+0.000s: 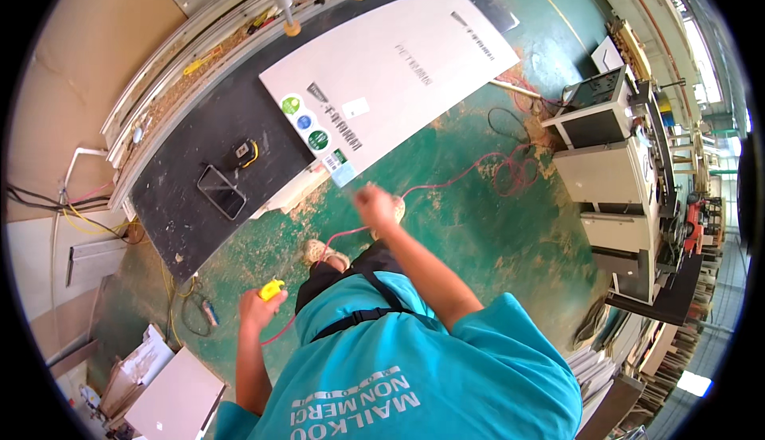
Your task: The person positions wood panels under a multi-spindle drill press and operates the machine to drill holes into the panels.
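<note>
Left hand (256,306) grips a yellow tool (272,289) low; right hand (374,205), blurred, reaches forward loosely curled

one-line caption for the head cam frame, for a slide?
Left hand grips a yellow tool on a pink hose; right hand reaches toward a white panel on a dark workbench.

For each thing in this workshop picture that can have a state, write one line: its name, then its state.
White panel: lying flat on the black table.
Left hand: closed in a grip on a yellow tool.
Right hand: raised, blurred, grip unclear.
Pink hose: loose on the green floor, partly coiled.
Tape measure: resting on the table.
</note>
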Demonstrator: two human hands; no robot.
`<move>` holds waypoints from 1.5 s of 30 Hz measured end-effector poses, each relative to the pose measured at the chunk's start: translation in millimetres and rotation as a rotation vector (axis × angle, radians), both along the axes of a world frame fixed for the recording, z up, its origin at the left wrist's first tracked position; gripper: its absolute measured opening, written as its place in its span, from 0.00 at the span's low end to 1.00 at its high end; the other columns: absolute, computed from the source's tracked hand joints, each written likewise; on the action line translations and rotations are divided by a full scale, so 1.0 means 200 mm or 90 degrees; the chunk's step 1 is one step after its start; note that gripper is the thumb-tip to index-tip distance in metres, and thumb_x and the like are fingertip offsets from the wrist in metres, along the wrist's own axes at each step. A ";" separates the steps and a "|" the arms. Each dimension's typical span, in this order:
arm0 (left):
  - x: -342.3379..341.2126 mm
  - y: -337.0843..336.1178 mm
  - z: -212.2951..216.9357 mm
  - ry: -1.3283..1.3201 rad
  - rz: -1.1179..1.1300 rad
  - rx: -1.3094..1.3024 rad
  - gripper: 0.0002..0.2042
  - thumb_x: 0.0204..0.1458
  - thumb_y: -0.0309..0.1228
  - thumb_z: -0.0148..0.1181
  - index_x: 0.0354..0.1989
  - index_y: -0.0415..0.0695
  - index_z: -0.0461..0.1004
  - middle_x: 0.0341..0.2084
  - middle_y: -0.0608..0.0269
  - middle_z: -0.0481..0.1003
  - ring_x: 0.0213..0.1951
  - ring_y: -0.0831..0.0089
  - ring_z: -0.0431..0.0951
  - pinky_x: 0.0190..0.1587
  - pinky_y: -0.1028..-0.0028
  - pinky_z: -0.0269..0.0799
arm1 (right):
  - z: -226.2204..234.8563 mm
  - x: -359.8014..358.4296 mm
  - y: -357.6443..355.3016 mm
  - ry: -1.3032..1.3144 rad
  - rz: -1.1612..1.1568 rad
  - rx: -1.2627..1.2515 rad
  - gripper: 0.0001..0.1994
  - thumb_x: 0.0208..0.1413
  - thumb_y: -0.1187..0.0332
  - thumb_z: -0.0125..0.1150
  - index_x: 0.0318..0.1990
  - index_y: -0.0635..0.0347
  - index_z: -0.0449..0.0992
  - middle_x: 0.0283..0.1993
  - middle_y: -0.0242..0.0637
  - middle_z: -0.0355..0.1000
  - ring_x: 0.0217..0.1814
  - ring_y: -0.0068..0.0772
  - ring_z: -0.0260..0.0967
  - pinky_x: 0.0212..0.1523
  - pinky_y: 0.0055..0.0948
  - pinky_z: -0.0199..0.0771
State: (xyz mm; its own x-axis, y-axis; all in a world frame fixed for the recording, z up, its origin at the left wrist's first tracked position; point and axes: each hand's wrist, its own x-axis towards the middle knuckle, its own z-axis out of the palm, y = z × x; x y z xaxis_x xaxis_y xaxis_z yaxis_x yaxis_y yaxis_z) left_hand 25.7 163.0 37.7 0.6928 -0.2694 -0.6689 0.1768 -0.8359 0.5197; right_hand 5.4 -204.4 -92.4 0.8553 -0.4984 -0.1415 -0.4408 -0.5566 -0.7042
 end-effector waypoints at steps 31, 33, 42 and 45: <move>0.47 -1.36 0.45 -0.273 0.361 -0.382 0.16 0.52 0.39 0.67 0.31 0.35 0.78 0.23 0.54 0.75 0.28 0.69 0.79 0.31 0.69 0.71 | 2.18 2.42 -1.13 -0.575 0.240 -0.674 0.08 0.52 0.64 0.61 0.35 0.57 0.79 0.37 0.37 0.76 0.42 0.44 0.73 0.42 0.42 0.71; 0.58 -1.38 0.39 -0.223 0.326 -0.336 0.13 0.52 0.36 0.67 0.37 0.37 0.78 0.28 0.60 0.77 0.33 0.72 0.79 0.33 0.69 0.72 | 2.10 2.32 -0.97 -0.748 0.212 -0.631 0.12 0.53 0.65 0.62 0.43 0.59 0.78 0.41 0.40 0.75 0.45 0.47 0.71 0.46 0.45 0.68; 1.01 -1.87 0.40 0.080 0.157 -0.912 0.33 0.61 0.43 0.56 0.69 0.38 0.54 0.63 0.56 0.62 0.66 0.67 0.59 0.68 0.67 0.52 | 0.96 0.94 -0.75 -0.286 0.197 0.418 0.38 0.61 0.43 0.51 0.67 0.65 0.52 0.59 0.50 0.67 0.58 0.42 0.67 0.60 0.41 0.66; 1.10 -2.01 0.27 0.043 -0.062 -0.861 0.26 0.59 0.42 0.60 0.62 0.39 0.68 0.54 0.52 0.73 0.56 0.67 0.74 0.57 0.68 0.69 | 1.00 0.91 -0.90 -0.190 0.096 0.559 0.33 0.64 0.43 0.47 0.62 0.65 0.58 0.54 0.49 0.69 0.53 0.39 0.71 0.44 0.33 0.75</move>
State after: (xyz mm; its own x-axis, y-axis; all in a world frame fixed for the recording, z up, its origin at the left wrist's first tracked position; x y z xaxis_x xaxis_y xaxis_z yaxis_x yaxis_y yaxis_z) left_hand 245.1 -239.9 91.8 0.6104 -0.7824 0.1235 0.2047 0.3065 0.9296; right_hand 187.0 -383.7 107.8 0.9638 -0.1980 -0.1787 -0.1410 0.1903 -0.9715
